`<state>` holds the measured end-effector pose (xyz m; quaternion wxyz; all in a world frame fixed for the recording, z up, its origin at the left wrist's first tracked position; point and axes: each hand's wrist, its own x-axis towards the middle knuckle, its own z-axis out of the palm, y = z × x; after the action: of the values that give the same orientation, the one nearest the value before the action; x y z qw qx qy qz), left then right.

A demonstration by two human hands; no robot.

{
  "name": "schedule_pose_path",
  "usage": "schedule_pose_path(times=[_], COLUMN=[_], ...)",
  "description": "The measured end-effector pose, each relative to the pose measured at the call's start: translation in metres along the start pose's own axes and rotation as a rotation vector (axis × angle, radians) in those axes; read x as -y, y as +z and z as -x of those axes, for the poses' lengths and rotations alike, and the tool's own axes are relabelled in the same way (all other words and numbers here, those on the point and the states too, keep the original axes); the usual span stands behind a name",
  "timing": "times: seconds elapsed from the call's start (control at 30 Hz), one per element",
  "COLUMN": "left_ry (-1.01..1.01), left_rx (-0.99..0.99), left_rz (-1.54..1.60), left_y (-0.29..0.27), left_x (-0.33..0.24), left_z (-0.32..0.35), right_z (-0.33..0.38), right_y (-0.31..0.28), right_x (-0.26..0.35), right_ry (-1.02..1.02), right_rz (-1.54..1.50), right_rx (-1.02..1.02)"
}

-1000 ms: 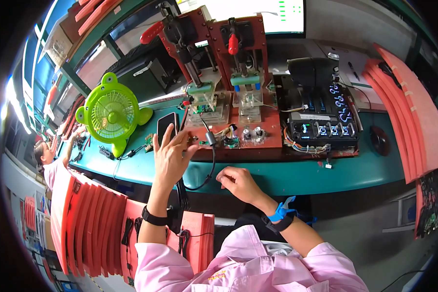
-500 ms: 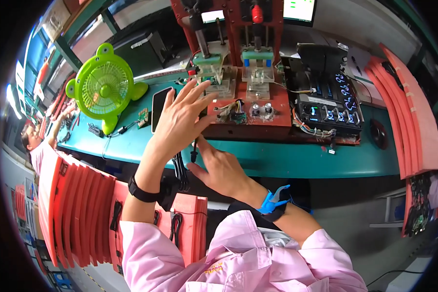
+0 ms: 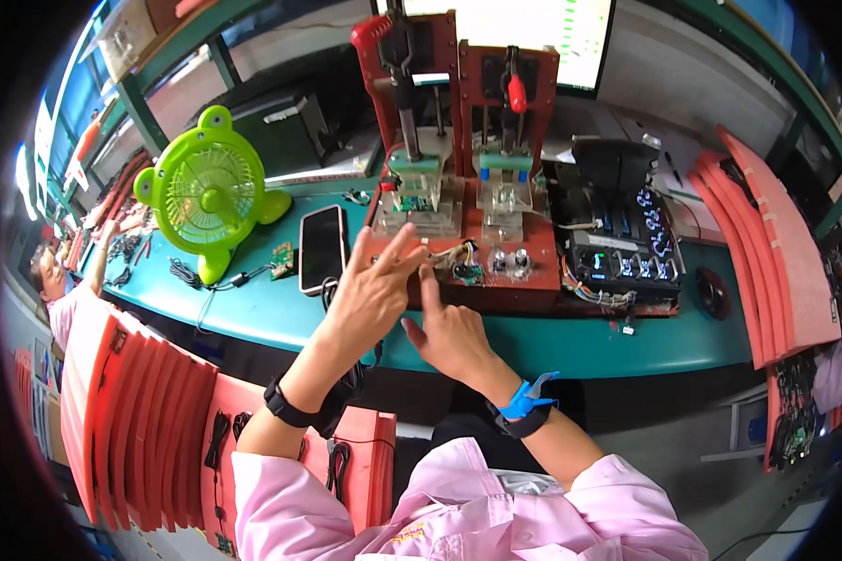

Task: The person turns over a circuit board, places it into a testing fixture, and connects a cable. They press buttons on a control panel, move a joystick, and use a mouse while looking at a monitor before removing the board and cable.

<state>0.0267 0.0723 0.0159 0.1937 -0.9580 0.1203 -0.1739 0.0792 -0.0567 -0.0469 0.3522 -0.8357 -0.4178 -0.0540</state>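
My left hand (image 3: 370, 297) hovers palm down at the front left of the red test fixture (image 3: 524, 297), its upper fingers spread. A black cable (image 3: 354, 376) comes out from beneath it on the near side and seems held in the palm, though the grip is hidden. My right hand (image 3: 454, 341) is beside it, index finger stretched toward the left hand's fingertips at the fixture's front, thumb apart. Nothing shows in the right hand. Close to both fingertips lie a small wire bundle (image 3: 457, 257) and two round metal knobs (image 3: 510, 262) on the fixture.
Left of my hands lie a phone (image 3: 323, 251) and a green fan (image 3: 208, 196). Two red-handled toggle clamps (image 3: 404, 89) rise behind. To the right stand a black instrument box (image 3: 627, 257), a mouse (image 3: 713, 293) and pink foam trays (image 3: 767, 248). More foam trays (image 3: 150, 421) stand nearer left; a co-worker (image 3: 61, 280) sits far left.
Both hands have moved slightly away from me, toward the fixture's front edge. The black cable plug seen between them is now out of sight. The view has shifted, showing more of the clamps and screen.
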Motion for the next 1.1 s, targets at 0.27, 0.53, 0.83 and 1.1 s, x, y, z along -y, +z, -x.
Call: schedule_pose_path(times=[0.27,0.53,0.83,1.1], left_ry=[0.026,0.004,-0.143,-0.181], left_rx=[-0.046,-0.162,-0.07,-0.137], left_rz=[-0.061,0.307,0.557,0.438], left_y=[0.007,-0.009,0.006,-0.01], left_x=[-0.01,-0.036,-0.006,-0.031], left_z=[-0.005,-0.039,-0.063,-0.049], right_z=[0.014,0.056,0.059,0.054], right_y=[-0.013,-0.032,-0.014,-0.019], right_x=[-0.022,-0.05,-0.067,-0.069], right_ry=[-0.052,-0.008,0.0,0.034], right_rz=[-0.4,-0.235,-0.402,-0.418], right_rx=[-0.165,-0.121,-0.189,-0.171])
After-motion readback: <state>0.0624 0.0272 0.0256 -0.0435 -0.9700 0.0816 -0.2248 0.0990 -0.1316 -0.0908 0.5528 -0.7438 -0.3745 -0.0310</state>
